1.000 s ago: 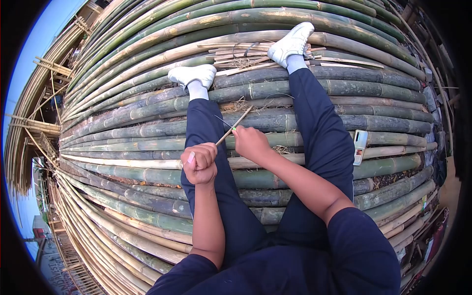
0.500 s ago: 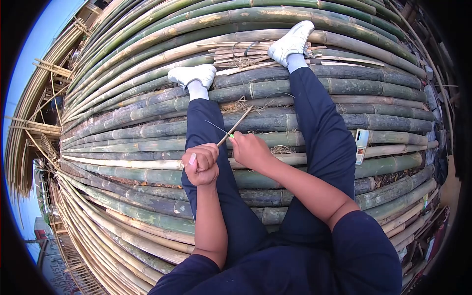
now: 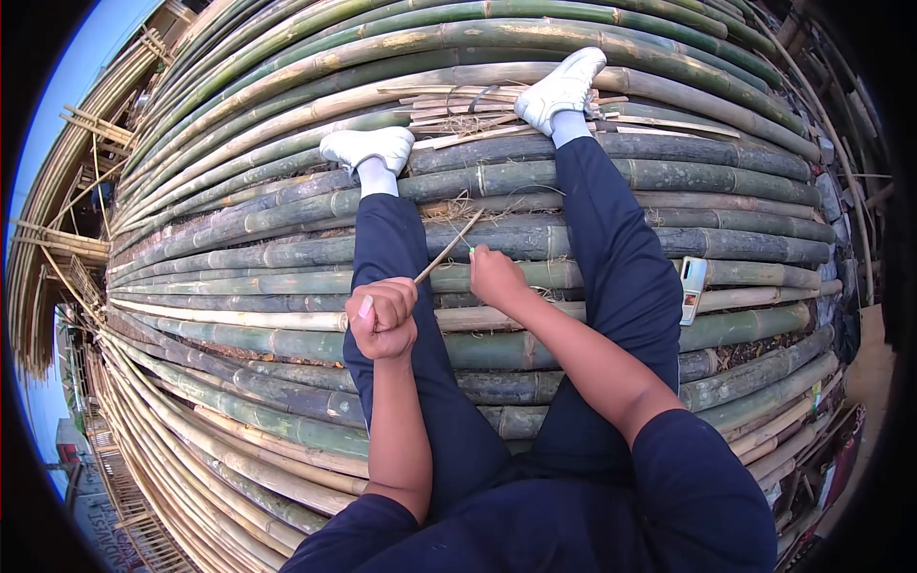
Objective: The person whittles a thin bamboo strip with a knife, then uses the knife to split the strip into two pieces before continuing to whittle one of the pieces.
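Observation:
My left hand (image 3: 384, 320) is closed in a fist around a thin bamboo stick (image 3: 447, 249), which slants up and right out of the fist over my left leg. Just right of the stick, my right hand (image 3: 499, 277) is closed on a small knife (image 3: 471, 249). Only a bit of its green handle and a trace of thin blade show past the fingers; the rest is hidden in the grip. Pale curled shavings (image 3: 463, 206) lie on the poles beyond the stick's far end.
Long bamboo poles (image 3: 287, 253) run crosswise beneath my outstretched legs. A bundle of split bamboo strips (image 3: 449, 107) lies between my white shoes (image 3: 368, 145). Against my right leg rests a phone (image 3: 693, 289). Bamboo frames (image 3: 72, 244) stand at the far left.
My right hand has moved right and slightly up, taking the knife off the stick. The blade that crossed the stick is now mostly out of sight. My left hand keeps its hold.

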`<state>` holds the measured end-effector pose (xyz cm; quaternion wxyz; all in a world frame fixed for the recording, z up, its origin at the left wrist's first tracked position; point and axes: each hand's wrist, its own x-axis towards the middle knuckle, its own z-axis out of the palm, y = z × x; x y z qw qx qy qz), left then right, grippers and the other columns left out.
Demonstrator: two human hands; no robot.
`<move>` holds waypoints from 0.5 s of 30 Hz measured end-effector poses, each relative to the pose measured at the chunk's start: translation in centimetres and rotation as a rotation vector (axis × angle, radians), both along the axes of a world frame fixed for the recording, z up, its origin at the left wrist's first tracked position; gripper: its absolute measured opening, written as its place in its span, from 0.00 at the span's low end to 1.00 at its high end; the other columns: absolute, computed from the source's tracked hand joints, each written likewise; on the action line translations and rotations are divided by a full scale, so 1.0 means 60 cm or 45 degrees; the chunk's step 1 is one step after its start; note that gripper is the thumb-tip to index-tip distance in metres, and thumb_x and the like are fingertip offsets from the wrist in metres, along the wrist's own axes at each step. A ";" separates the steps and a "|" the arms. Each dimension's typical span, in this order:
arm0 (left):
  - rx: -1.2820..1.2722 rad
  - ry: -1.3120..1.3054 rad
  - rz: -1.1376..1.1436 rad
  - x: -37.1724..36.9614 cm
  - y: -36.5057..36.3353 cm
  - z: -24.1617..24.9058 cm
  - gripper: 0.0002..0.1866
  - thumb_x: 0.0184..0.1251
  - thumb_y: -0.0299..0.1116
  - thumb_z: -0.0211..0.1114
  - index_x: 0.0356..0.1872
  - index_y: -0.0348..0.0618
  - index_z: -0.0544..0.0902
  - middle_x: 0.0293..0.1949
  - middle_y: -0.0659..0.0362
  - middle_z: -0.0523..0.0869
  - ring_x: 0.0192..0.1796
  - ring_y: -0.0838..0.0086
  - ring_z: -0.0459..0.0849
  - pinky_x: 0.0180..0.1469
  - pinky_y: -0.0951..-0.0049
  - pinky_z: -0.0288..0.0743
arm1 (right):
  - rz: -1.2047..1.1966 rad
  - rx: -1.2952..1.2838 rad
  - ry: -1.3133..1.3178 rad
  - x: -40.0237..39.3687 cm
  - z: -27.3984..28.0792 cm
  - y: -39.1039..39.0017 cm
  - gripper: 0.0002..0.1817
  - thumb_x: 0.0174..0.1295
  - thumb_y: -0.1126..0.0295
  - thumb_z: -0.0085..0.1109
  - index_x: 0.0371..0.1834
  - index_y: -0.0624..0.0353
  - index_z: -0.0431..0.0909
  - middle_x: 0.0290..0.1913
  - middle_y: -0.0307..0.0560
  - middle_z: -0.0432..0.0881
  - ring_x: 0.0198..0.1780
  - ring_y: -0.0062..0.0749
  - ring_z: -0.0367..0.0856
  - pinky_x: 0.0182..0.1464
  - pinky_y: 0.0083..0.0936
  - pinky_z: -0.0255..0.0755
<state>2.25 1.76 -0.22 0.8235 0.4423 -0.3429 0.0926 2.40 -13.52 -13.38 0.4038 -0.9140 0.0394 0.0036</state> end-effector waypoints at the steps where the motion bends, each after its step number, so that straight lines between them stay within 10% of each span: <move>1: 0.011 0.004 0.010 -0.003 -0.002 0.001 0.25 0.68 0.35 0.46 0.09 0.52 0.51 0.07 0.66 0.53 0.09 0.77 0.47 0.19 0.71 0.46 | -0.073 -0.017 0.059 0.007 -0.019 -0.005 0.15 0.75 0.66 0.45 0.40 0.69 0.75 0.27 0.68 0.83 0.32 0.65 0.85 0.40 0.54 0.79; 5: 0.006 -0.009 0.029 -0.005 -0.010 0.002 0.25 0.68 0.35 0.46 0.09 0.52 0.50 0.07 0.66 0.53 0.09 0.77 0.47 0.18 0.71 0.47 | 0.177 0.197 -0.093 -0.025 0.127 0.013 0.17 0.74 0.64 0.46 0.37 0.67 0.77 0.27 0.69 0.83 0.34 0.67 0.84 0.42 0.55 0.78; 15: -0.016 0.050 0.056 0.013 0.031 -0.007 0.24 0.71 0.36 0.43 0.11 0.53 0.51 0.07 0.67 0.51 0.10 0.78 0.45 0.19 0.71 0.45 | 0.133 0.161 -0.134 -0.029 0.122 0.045 0.16 0.74 0.63 0.48 0.36 0.66 0.76 0.26 0.68 0.82 0.31 0.68 0.83 0.35 0.56 0.77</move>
